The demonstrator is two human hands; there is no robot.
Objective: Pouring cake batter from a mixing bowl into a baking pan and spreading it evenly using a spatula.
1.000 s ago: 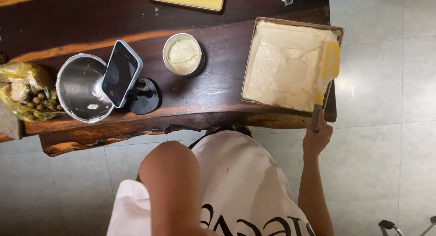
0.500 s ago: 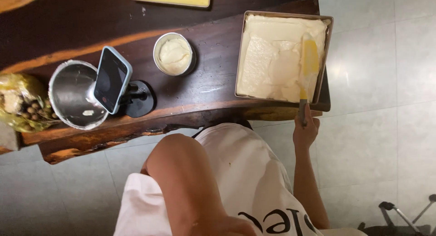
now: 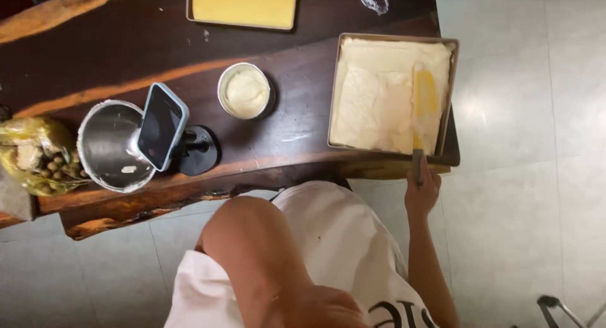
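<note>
Yellow spatula (image 3: 424, 101) w/ dark handle lies flat on the cream, blade pointing away from the person, along the right side of the tray. Rectangular metal tray (image 3: 335, 88) sits at the table's right end, filled w/ pale cream spread unevenly, smoother patch near the middle. Handle end sticks over the near rim.

Left hand apparently out of sight

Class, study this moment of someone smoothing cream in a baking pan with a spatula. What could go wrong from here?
1. The baking pan sits at the table's corner, so pressure from the spatula in the right hand might push it off.
2. The phone leans on a small stand near the edge; a knock could topple it.
</note>
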